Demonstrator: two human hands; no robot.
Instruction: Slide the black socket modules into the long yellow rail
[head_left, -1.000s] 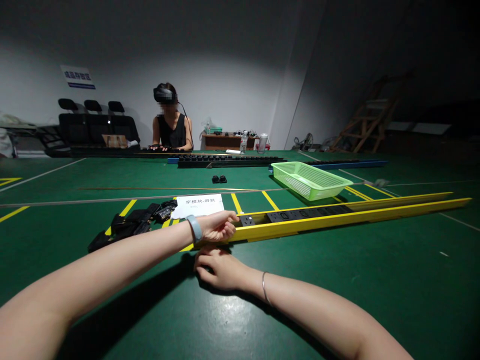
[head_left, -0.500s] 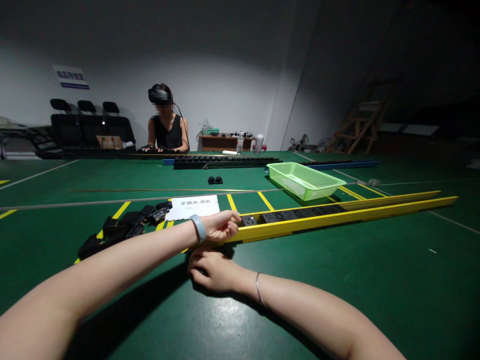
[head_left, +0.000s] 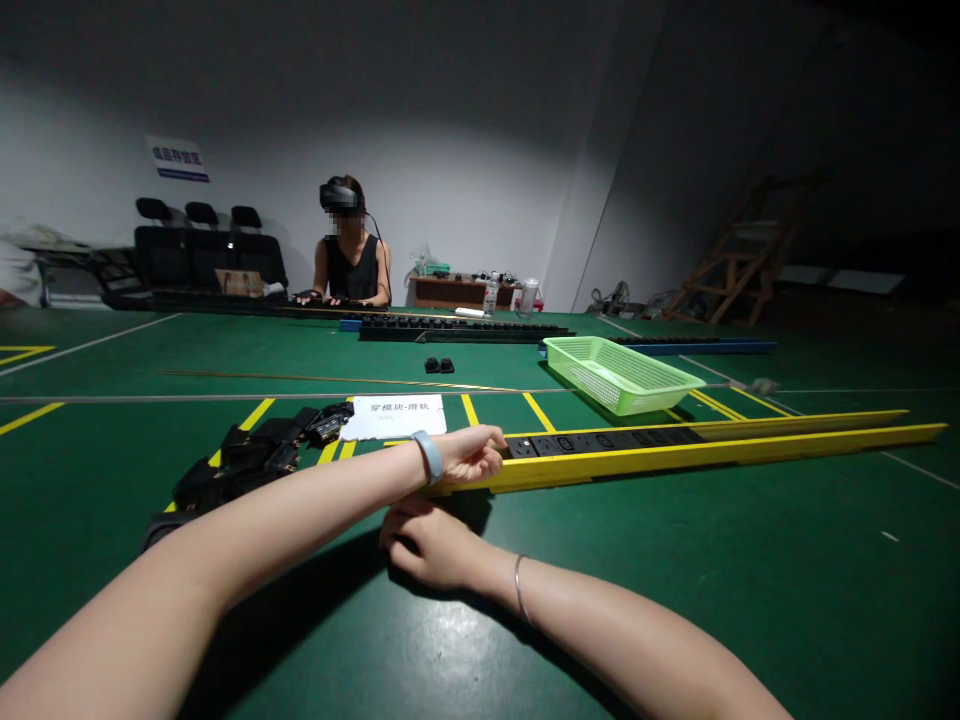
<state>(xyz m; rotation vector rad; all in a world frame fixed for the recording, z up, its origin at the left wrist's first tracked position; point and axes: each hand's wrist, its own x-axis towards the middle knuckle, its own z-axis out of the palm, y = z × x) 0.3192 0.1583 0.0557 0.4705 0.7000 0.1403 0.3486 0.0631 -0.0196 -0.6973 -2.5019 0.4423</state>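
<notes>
My left hand (head_left: 474, 455), with a pale blue band at the wrist, reaches into the near end of a long yellow rail (head_left: 697, 457). Its fingers are curled, and the fingertips press at the end of a black socket module (head_left: 523, 448) inside the channel. More black socket modules (head_left: 600, 440) lie in a row behind that one. Below the left forearm, my right hand (head_left: 431, 545) rests on the table with fingers bent inward, close to the rail's near end. Its fingertips are hidden, so whatever they hold cannot be made out.
Loose black modules (head_left: 251, 450) are piled at left beside a paper label (head_left: 397, 415). A green basket (head_left: 622, 375) stands behind the rail. Two small black parts (head_left: 439, 366) and dark rails (head_left: 465, 328) lie farther back. A co-worker (head_left: 351, 260) in a headset sits across the green table.
My left hand has moved right along the rail. The gap between the nearest module and the row has closed. My right hand has stayed nearly still; the view has shifted slightly.
</notes>
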